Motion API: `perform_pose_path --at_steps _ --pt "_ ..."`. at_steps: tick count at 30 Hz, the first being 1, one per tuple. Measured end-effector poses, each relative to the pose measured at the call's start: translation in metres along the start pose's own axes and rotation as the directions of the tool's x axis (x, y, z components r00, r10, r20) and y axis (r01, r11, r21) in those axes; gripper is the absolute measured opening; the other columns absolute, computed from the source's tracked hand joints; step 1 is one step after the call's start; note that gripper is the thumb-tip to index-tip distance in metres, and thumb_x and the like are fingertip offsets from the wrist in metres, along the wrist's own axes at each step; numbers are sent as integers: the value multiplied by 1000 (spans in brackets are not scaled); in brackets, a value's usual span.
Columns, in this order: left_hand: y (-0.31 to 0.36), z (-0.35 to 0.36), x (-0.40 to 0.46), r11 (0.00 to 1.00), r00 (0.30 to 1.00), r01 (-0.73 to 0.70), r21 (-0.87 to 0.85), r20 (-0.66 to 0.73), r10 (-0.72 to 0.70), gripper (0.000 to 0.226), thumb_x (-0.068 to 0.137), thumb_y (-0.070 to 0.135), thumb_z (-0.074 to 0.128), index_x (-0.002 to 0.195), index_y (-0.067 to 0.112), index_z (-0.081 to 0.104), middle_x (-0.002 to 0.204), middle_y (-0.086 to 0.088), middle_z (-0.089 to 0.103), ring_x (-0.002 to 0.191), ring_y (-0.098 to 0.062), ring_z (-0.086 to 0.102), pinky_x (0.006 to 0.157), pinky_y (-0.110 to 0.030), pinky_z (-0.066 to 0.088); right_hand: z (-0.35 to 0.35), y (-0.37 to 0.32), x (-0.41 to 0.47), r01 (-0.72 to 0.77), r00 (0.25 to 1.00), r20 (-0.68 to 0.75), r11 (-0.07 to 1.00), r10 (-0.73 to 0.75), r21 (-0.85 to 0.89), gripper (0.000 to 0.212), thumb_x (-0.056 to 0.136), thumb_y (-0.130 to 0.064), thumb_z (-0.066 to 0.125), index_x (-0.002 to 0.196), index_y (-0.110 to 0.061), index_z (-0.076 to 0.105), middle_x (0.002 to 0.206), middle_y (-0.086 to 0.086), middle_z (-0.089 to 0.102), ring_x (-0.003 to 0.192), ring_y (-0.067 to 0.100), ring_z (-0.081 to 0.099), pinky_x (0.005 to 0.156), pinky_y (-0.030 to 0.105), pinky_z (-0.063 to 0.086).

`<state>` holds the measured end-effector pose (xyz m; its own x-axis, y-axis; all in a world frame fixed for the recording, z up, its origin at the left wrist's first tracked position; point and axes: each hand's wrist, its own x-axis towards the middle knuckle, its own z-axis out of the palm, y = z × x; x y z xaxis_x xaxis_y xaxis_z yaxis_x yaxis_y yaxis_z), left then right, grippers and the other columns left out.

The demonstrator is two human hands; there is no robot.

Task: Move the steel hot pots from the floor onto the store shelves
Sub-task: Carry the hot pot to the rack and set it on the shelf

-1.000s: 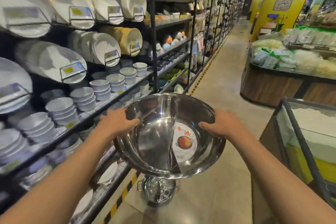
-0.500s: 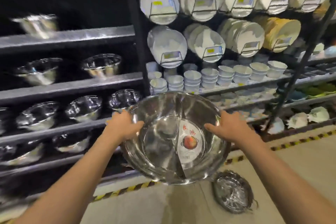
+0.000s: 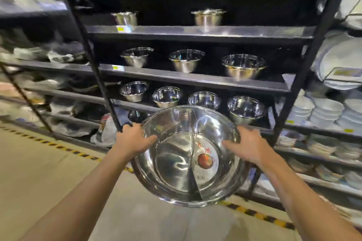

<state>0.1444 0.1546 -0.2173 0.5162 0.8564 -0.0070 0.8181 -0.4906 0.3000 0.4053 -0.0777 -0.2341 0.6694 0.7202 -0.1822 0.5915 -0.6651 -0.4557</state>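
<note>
Head view: my left hand [image 3: 135,140] and right hand [image 3: 247,146] clamp opposite rims of the steel hot pot [image 3: 189,155], held in the air before the shelves [image 3: 195,79]. Mouth tilts toward me; divider runs near-far. Risk: slick rim slipping, or striking the upright post [image 3: 94,68].

Open room is left at the right end of the middle shelf [image 3: 270,84] beyond the bowls [image 3: 243,66], while the lower shelf [image 3: 137,104] is filled by four bowls.
</note>
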Motion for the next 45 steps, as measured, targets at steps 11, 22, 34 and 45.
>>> perform_pose_path --at_steps 11,22,34,45 --pt "-70 7 67 998 999 50 38 -5 -50 48 85 63 60 89 16 55 70 7 44 83 -21 51 57 -30 32 48 -69 82 -20 998 62 999 22 -34 83 72 -85 51 134 -30 48 137 19 46 121 43 50 96 52 50" --pt "-68 6 165 993 997 69 91 31 -72 60 83 67 56 100 9 62 100 -13 66 107 -34 58 88 -44 51 48 -86 163 -32 997 67 997 27 76 59 77 -73 58 120 -33 50 123 13 47 118 40 49 94 51 50" --pt "-90 37 296 991 968 -137 -10 213 136 64 83 67 55 109 10 58 122 -21 57 124 -42 45 99 -50 41 82 -117 186 -373 925 -67 927 374 29 90 81 -73 59 150 -22 33 155 22 28 137 48 35 104 55 42" --pt "-134 83 320 969 906 -228 -96 344 247 63 80 66 57 121 18 57 129 -17 54 123 -38 44 87 -45 39 139 -141 159 -511 850 -112 857 515 65 82 79 -75 58 143 -25 42 134 23 42 122 48 49 99 52 47"
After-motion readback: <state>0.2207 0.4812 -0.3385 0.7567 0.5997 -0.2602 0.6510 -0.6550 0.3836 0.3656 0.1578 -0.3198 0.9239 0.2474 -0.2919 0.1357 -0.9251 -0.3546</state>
